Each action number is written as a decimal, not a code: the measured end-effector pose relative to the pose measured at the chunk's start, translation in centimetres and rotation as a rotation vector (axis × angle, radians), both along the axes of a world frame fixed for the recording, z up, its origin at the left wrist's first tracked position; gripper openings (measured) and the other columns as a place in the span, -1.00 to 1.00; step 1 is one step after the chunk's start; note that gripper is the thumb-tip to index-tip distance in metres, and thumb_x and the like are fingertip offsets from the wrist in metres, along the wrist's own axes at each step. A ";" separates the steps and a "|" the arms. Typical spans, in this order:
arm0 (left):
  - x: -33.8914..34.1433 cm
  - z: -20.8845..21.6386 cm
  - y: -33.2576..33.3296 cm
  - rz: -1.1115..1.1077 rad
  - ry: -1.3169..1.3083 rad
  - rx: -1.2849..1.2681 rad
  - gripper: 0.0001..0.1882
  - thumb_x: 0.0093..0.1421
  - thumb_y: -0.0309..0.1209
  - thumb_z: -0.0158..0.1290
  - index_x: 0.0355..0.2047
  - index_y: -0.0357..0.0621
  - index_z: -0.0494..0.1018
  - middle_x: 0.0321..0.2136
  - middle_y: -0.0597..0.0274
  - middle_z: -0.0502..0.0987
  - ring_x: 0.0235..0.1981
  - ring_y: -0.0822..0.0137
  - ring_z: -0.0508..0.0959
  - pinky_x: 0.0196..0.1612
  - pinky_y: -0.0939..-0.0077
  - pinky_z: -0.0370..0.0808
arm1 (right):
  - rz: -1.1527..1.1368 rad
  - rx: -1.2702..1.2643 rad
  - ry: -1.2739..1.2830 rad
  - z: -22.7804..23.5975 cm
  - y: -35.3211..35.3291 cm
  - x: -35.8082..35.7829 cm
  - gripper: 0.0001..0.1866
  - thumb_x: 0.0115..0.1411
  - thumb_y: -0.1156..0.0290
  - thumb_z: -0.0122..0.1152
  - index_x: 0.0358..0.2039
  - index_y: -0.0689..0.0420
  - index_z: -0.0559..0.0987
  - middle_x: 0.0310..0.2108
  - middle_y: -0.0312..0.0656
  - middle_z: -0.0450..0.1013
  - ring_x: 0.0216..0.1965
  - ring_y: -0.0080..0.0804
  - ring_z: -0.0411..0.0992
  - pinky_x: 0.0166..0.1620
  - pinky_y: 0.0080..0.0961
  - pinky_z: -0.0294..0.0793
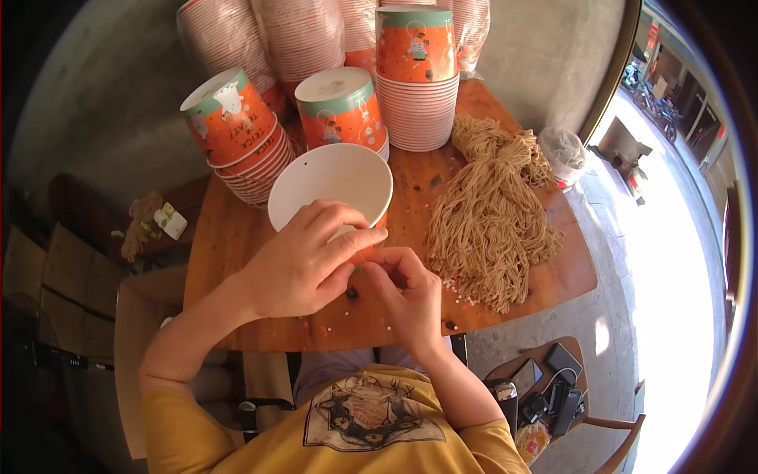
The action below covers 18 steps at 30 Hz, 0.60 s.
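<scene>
A paper bucket (330,180), white inside with an orange outer wall, stands tilted in front of me. My left hand (312,261) is curled over its near rim, thumb low and index finger stretched to the right. Close against it, my right hand (407,288) pinches thumb and forefinger on what looks like a thin cord (362,257) by the bucket's near wall. The fingers hide most of the cord and part of the rim. A small dark hole shows in the bucket's far inner side. A bundle of tan cords (493,217) lies to the right.
Stacks of orange and green paper buckets (416,87) stand behind on the wooden table (410,189), with bagged stacks (304,39) beyond. A plastic bag (562,154) sits at the right. Small white bits dot the tabletop. A stool (505,367) with phones and cables stands at lower right.
</scene>
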<state>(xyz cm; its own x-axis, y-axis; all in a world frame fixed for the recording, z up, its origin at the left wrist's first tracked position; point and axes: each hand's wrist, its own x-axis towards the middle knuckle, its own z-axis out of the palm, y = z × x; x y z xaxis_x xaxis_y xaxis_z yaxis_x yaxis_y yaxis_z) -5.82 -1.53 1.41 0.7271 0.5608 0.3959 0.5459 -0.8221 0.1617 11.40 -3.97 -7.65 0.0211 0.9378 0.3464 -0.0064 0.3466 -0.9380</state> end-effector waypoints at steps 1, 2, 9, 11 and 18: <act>0.0 0.0 -0.3 -0.004 0.014 0.003 -0.34 -0.08 -0.67 0.12 0.12 -0.13 0.39 -0.03 0.13 0.38 0.04 0.05 0.38 0.08 0.18 0.42 | 0.031 -0.007 -0.004 0.2 -0.4 0.3 -0.83 0.18 0.45 0.32 -0.26 0.18 0.53 -0.48 -0.25 0.56 -0.50 -0.54 0.53 -0.37 -0.58 0.52; 0.0 0.0 -0.5 -0.003 0.011 0.000 -0.34 -0.08 -0.67 0.12 0.12 -0.13 0.39 -0.03 0.13 0.38 0.04 0.05 0.38 0.08 0.18 0.42 | 0.032 -0.010 -0.006 0.4 -0.8 0.7 -0.83 0.18 0.45 0.32 -0.26 0.18 0.53 -0.48 -0.25 0.56 -0.50 -0.54 0.53 -0.37 -0.58 0.52; -0.7 0.4 -1.4 -0.119 -0.141 -0.284 -0.30 -0.05 -0.70 0.06 0.18 -0.13 0.32 0.09 0.12 0.38 0.03 0.08 0.39 0.05 0.29 0.43 | 0.192 0.001 -0.094 0.7 -2.4 2.0 -0.44 0.15 0.46 0.38 0.07 0.13 0.26 -0.49 -0.27 0.54 -0.49 -0.52 0.52 -0.35 -0.56 0.51; -0.6 0.7 -1.9 -0.150 -0.153 -0.316 -0.31 -0.03 -0.72 0.03 0.18 -0.12 0.31 0.11 0.11 0.37 0.01 0.09 0.42 0.02 0.33 0.44 | 0.196 0.044 -0.106 0.8 -2.6 2.3 -0.40 0.15 0.48 0.38 0.09 0.13 0.21 -0.49 -0.27 0.54 -0.49 -0.52 0.52 -0.35 -0.57 0.51; -0.5 0.5 -2.4 -0.150 -0.171 -0.553 -0.50 0.10 -0.69 0.11 0.06 -0.10 0.34 -0.02 0.14 0.46 -0.20 0.20 0.53 -0.15 0.40 0.51 | 0.341 -0.074 0.047 1.5 -2.9 2.5 -0.40 0.12 0.60 0.37 0.02 0.12 0.17 -0.48 -0.26 0.49 -0.44 -0.62 0.46 -0.34 -0.64 0.47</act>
<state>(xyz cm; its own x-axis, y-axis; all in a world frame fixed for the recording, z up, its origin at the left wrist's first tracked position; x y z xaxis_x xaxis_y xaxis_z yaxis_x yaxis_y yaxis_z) -6.28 -3.92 1.93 0.7661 0.6129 0.1935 0.3584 -0.6573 0.6630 13.91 -6.89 -6.14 -0.2836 0.9160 0.2838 -0.1542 0.2485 -0.9563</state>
